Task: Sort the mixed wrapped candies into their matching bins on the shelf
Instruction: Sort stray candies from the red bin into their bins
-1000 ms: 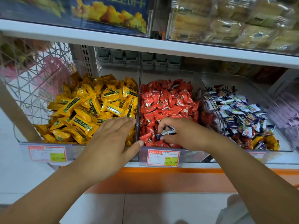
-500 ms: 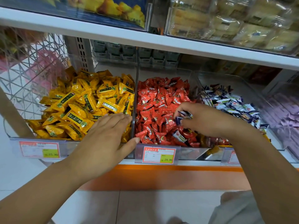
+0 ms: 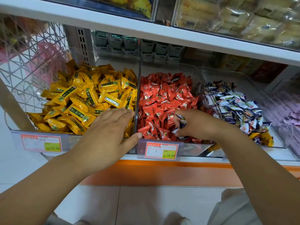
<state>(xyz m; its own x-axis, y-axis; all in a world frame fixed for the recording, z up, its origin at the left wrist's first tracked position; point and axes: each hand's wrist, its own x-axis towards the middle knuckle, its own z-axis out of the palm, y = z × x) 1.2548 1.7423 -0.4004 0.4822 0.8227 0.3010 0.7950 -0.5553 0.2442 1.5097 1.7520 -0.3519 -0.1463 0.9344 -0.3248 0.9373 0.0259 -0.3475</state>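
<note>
While you culled the red bin [image 3: 168, 69]: your right hand [image 3: 199, 125] pinched blue candies [image 3: 182, 122].
Left hand [image 3: 107, 135]: fingers straight, together, by the divider [image 3: 137, 95].
Next: you needed the blue bin [image 3: 253, 82].

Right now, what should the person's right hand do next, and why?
Probably carry them rightward: the right hand pinches blue-and-white candies over the red bin, and matching wrappers lie in the right-hand bin.
</note>
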